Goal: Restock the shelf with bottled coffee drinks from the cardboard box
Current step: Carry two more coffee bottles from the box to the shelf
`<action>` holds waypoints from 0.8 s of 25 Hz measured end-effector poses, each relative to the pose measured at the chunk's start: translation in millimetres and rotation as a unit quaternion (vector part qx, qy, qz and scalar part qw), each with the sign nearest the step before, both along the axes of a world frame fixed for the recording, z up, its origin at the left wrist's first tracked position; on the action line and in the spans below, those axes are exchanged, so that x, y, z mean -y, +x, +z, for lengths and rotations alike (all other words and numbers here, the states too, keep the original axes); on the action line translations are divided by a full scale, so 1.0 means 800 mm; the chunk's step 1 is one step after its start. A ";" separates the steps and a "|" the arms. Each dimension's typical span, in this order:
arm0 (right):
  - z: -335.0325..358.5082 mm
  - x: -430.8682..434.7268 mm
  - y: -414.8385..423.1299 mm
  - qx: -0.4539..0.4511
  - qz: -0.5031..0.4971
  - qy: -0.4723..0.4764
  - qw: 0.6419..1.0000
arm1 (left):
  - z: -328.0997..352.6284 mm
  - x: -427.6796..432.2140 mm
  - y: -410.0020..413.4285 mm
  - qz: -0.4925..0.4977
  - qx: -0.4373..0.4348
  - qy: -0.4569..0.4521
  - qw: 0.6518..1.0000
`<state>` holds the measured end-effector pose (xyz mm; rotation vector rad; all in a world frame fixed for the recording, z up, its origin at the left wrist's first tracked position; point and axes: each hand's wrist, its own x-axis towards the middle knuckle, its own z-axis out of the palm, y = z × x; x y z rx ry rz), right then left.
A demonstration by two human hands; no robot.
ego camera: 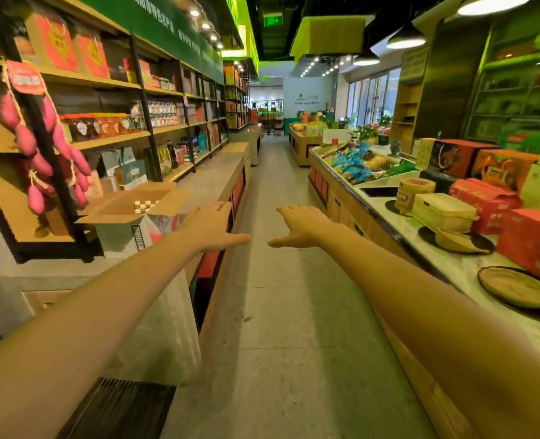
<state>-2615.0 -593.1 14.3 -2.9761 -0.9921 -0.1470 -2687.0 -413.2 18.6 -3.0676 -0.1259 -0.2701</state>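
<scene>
Shop aisle, box on the left, both hands empty

Shop shelving runs down the left of a long aisle, and at its foot a grey surface (211, 177) carries the open cardboard box (119, 213), flaps folded out. A few bottles (143, 205) with pale caps stand inside, toward its right side. The left hand (213, 228) and right hand (300, 228) reach out over the floor, fingers straight and spread, holding nothing. The left one is near the box's right side.

The step in hand looks like the first reach. It is best to turn toward the box and take one bottle by the body just under the cap. Lift it straight up clear of the flaps, then set it upright on the shelf (113, 139), label outward.

As for writing, a barcode (138, 237) sits on the box's white side with red print beside it. White characters run along the green banner (167, 23) overhead, and a red tag (24, 77) hangs far left. All of it seems too blurred to read, so no brand can be named
</scene>
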 end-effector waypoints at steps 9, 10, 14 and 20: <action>-0.014 -0.115 0.350 0.003 0.018 0.018 1.000 | -0.025 -0.115 0.318 0.038 0.010 0.010 0.999; -0.011 -0.132 0.388 -0.002 0.028 0.024 0.999 | -0.025 -0.133 0.353 0.054 0.008 0.008 0.998; 0.002 -0.210 0.546 -0.011 0.073 0.039 0.996 | -0.019 -0.211 0.479 0.109 0.017 -0.013 0.994; -0.022 -0.378 0.698 -0.035 0.167 0.021 0.985 | -0.042 -0.350 0.585 0.192 0.001 -0.017 0.981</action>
